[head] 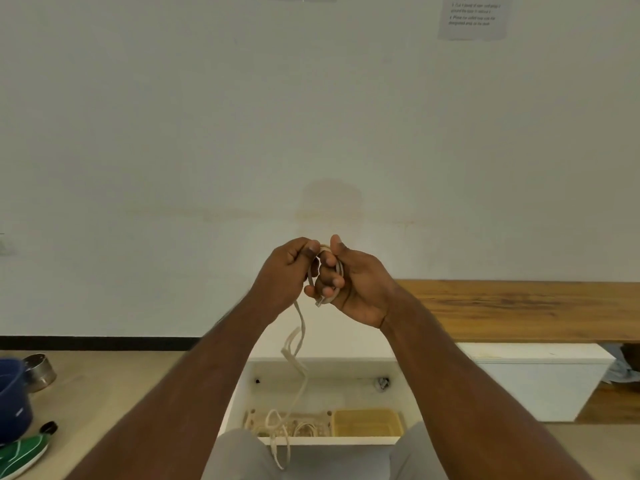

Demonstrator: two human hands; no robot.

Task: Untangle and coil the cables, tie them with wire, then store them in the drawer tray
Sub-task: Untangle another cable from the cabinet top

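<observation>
The printed sheet (472, 16) on the wall is cut by the top edge and its lines are too blurred to read. Much of the coiled cable (327, 271) lies hidden inside the right hand (353, 282) and behind the left hand (287, 268). At the left edge, a blue container (12, 400) and green shoe (20, 453) are cut off.
</observation>
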